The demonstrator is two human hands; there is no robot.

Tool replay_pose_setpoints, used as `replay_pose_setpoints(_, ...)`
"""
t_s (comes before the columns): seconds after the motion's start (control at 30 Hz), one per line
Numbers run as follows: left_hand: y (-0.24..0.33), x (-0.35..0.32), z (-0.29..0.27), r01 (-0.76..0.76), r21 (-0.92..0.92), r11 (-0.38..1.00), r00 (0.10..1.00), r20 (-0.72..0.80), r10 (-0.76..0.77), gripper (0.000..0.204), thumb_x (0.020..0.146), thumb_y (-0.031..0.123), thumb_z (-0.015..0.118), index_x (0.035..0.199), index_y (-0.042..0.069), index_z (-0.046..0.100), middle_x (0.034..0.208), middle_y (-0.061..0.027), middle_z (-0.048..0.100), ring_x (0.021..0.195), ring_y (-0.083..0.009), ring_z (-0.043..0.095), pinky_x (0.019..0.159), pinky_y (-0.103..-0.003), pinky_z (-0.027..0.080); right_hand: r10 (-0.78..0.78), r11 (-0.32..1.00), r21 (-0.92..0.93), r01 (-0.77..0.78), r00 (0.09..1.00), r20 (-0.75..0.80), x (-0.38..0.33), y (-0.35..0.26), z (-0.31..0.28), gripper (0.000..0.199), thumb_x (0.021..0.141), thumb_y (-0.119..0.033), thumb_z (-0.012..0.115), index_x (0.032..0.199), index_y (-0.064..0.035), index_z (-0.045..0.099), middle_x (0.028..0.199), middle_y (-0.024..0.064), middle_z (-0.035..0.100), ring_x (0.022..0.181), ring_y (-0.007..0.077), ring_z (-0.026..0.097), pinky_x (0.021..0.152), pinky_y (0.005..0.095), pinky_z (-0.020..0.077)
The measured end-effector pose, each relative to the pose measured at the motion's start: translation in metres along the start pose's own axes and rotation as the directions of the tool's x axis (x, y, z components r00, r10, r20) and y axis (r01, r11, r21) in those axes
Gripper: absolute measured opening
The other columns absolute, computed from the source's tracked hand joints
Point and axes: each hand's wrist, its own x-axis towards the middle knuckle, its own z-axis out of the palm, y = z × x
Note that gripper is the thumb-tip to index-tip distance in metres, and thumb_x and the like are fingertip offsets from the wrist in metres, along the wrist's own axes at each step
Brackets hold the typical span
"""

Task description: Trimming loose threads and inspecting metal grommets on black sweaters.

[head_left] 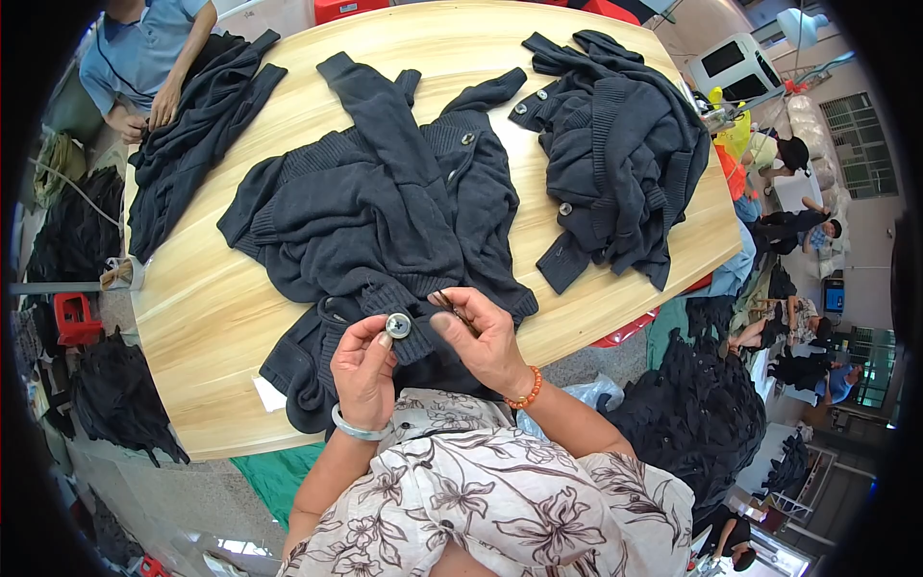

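Note:
A black knitted cardigan (385,221) lies spread over the table's middle, its near edge bunched up in front of me. My left hand (363,380) is closed, thumb and finger pinching a round pale button (398,326) on the cardigan's ribbed band. Dark thread marks the button's centre. Just to the right, my right hand (484,346) is closed around a small, slim dark tool (450,306), which looks like thread snips; the fingers hide most of it. Its tip is near the ribbed band, and I cannot tell whether they touch.
A second buttoned black cardigan (625,144) lies heaped on the wooden table (212,365) at the right. At the far left, a co-worker's hands (159,111) rest on another dark garment (197,144). A large dark pile of garments (692,413) sits below the table's right edge.

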Motion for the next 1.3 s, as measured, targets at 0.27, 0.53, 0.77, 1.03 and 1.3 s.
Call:
replay_pose_setpoints(0.27, 0.009, 0.003, 0.0, -0.036, -0.008, 0.999, 0.999, 0.035, 0.036, 0.027, 0.091, -0.003, 0.059, 0.117, -0.001, 0.056, 0.104, -0.0052, 0.064, 0.09, -0.0081, 0.06, 0.078, -0.02, 0.046, 0.069, 0.998, -0.011, -0.068, 0.995, 0.074, 0.02, 0.016, 0.007, 0.023, 0.096, -0.019, 0.063, 0.09, 0.0024, 0.067, 0.072, -0.0016, 0.061, 0.066, 0.0019, 0.05, 0.057, 0.0193, 0.039)
replay_pose_setpoints(0.53, 0.008, 0.011, -0.007, -0.083, 0.074, 0.994, 0.994, 0.084, 0.077, 0.036, 0.092, 0.002, 0.059, 0.126, -0.003, 0.049, 0.113, -0.0097, 0.061, 0.104, -0.0163, 0.06, 0.093, -0.028, 0.047, -0.155, 0.977, -0.095, 0.19, 0.944, 0.292, 0.017, 0.004, 0.004, 0.031, 0.083, -0.009, 0.071, 0.113, -0.0038, 0.066, 0.099, 0.007, 0.06, 0.088, 0.0173, 0.06, 0.077, 0.0284, 0.0484)
replay_pose_setpoints(0.77, 0.0, 0.021, -0.011, -0.23, 0.276, 0.933, 0.954, 0.255, 0.16, 0.032, 0.096, 0.003, 0.053, 0.127, -0.002, 0.049, 0.115, -0.0082, 0.06, 0.103, -0.0142, 0.059, 0.091, -0.025, 0.046, -0.201, 0.977, -0.024, 0.21, 0.959, 0.201, 0.021, 0.019, 0.007, 0.012, 0.078, -0.004, 0.072, 0.085, 0.0022, 0.064, 0.09, 0.0072, 0.055, 0.076, 0.0167, 0.057, 0.066, 0.0293, 0.0452)
replay_pose_setpoints(1.03, -0.008, 0.035, -0.011, -0.145, 0.438, 0.887, 0.977, 0.206, 0.058, 0.026, 0.098, 0.013, 0.058, 0.12, -0.001, 0.058, 0.101, -0.0059, 0.066, 0.077, -0.0085, 0.057, 0.066, -0.021, 0.044, -0.286, 0.956, -0.094, 0.277, 0.953, -0.098, 0.007, 0.016, 0.009, 0.017, 0.078, -0.009, 0.068, 0.077, 0.0034, 0.056, 0.081, 0.0098, 0.053, 0.068, 0.0252, 0.058, 0.061, 0.0341, 0.0443)
replay_pose_setpoints(1.3, 0.002, 0.02, 0.026, -0.109, 0.415, 0.903, 0.983, 0.181, 0.035, 0.027, 0.097, 0.012, 0.058, 0.12, -0.002, 0.057, 0.108, -0.0109, 0.067, 0.088, -0.0161, 0.063, 0.076, -0.026, 0.051, -0.214, 0.975, 0.02, 0.223, 0.954, -0.209, -0.003, 0.023, 0.009, 0.021, 0.084, -0.012, 0.066, 0.08, 0.0037, 0.052, 0.079, 0.0071, 0.048, 0.065, 0.016, 0.052, 0.061, 0.0294, 0.042)
